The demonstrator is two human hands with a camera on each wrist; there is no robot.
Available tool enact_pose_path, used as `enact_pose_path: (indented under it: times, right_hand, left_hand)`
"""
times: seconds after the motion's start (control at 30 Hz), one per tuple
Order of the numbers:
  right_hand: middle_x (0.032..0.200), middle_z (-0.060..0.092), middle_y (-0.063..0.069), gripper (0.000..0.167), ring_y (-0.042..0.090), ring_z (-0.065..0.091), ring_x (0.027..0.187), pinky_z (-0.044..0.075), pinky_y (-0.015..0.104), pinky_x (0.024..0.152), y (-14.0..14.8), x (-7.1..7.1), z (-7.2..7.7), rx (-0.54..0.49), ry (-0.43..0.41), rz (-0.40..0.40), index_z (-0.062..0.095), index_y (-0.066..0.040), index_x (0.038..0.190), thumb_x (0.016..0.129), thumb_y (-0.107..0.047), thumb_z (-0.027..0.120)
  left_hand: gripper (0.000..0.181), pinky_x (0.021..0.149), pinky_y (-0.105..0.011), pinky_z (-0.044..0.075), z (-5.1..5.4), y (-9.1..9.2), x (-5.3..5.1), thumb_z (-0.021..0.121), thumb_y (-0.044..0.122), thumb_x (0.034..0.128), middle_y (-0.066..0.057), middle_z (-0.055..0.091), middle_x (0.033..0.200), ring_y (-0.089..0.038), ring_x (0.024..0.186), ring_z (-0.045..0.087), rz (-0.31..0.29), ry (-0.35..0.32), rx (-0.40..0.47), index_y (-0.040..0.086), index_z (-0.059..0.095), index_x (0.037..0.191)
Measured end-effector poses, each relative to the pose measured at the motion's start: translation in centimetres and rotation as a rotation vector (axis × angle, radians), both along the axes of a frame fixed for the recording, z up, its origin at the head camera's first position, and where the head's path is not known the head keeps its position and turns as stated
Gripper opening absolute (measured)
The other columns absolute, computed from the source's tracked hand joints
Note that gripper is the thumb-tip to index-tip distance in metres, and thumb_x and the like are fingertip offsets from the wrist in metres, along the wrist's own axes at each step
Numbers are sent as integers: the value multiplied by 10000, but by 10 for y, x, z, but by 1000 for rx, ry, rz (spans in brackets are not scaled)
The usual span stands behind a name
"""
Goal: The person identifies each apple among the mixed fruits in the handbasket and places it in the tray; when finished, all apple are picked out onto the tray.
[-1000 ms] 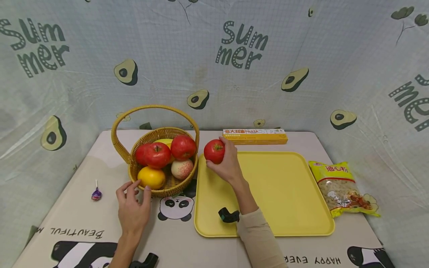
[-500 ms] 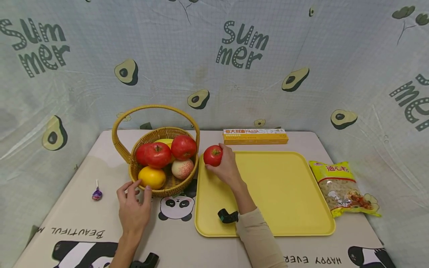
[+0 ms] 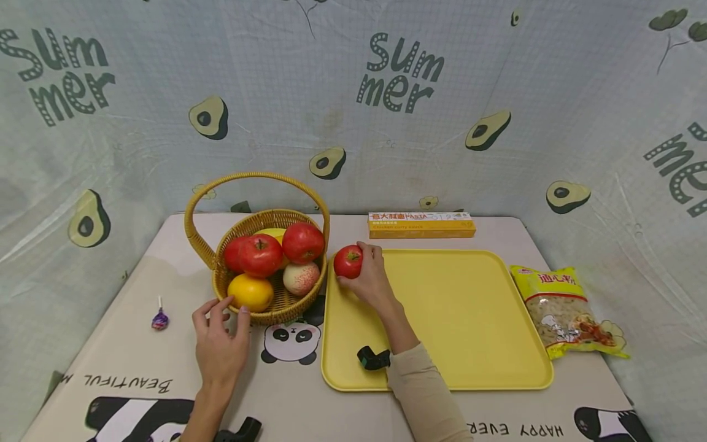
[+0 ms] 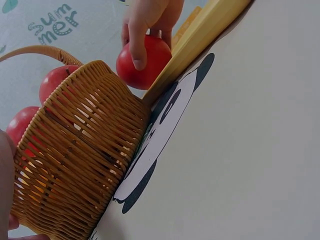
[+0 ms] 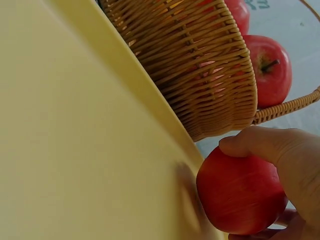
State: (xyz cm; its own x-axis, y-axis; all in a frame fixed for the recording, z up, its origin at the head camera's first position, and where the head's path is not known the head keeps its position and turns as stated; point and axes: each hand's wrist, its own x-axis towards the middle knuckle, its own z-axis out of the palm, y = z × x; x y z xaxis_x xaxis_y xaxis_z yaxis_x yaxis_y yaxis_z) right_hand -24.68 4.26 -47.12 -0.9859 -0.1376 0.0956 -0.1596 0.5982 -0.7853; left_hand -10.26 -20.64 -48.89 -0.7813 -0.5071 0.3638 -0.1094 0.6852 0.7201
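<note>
A red apple (image 3: 348, 262) is held between the thumb and fingers of my right hand (image 3: 372, 279), at the far left corner of the yellow tray (image 3: 442, 319). In the right wrist view the apple (image 5: 240, 190) is close to the tray's surface; whether it touches cannot be told. My left hand (image 3: 221, 350) rests its spread, bent fingers at the front rim of the wicker basket (image 3: 284, 316), beside a yellow lemon-like fruit (image 3: 251, 293). Inside the basket lie several red apples (image 3: 259, 256), a pale speckled peach (image 3: 301, 279) and something yellow partly hidden behind them.
A pasta box (image 3: 421, 226) lies behind the tray. Right of the tray is a yellow bag of macaroni (image 3: 560, 313). A purple lollipop (image 3: 160, 319) lies left of the basket. The basket's tall handle (image 3: 256, 175) arches above its fruit, and a patterned cloth wall stands behind.
My right hand has brought the apple slightly toward me, down and a little left, nearer the tray's corner. The left hand and basket stay where they were.
</note>
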Motion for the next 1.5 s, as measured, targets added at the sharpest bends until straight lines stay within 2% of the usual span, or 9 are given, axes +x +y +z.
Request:
enact_pose_path:
  times: [0.17, 0.6, 1.0, 1.2, 1.5]
  right_hand:
    - [1427, 394, 201, 901, 367, 513, 1275, 496, 521, 1037, 0, -2, -3, 17, -7, 7, 360, -60, 1498, 754, -211, 846]
    - [1457, 396, 194, 882, 369, 497, 1300, 483, 522, 1054, 0, -1, -6, 5, -12, 21, 334, -73, 1509, 793, -234, 825]
    - [1507, 360, 186, 918, 369, 463, 1327, 503, 528, 1024, 2, -1, -4, 3, -26, 21, 302, -104, 1532, 795, -263, 825]
    - [1499, 362, 190, 916, 367, 471, 1317, 505, 521, 1025, 3, 1, 2, -5, -2, 18, 308, -102, 1533, 793, -271, 821]
    - [1486, 366, 177, 914, 353, 474, 1320, 518, 518, 1004, 4, 3, 14, -2, 12, 5, 306, -131, 1537, 796, -281, 819]
  left_hand:
    - [410, 768, -229, 407, 2, 0, 0, 582, 281, 979, -183, 444, 1375, -277, 1014, 571, 0, -3, 4, 14, 601, 1289]
    - [412, 768, -193, 383, 0, 0, 1, 584, 287, 978, -175, 444, 1376, -270, 1022, 571, 6, -13, 1, 22, 602, 1293]
    - [413, 774, -230, 412, 0, 0, 0, 585, 301, 979, -170, 444, 1384, -274, 1030, 578, 10, -17, 4, 31, 603, 1292]
    - [413, 771, -246, 418, 0, 1, 0, 584, 301, 980, -169, 442, 1381, -274, 1028, 577, 8, -17, 7, 31, 603, 1292]
    - [408, 760, -198, 392, -1, -1, 1, 587, 293, 979, -172, 448, 1380, -269, 1016, 573, 1, -6, 8, 29, 607, 1288]
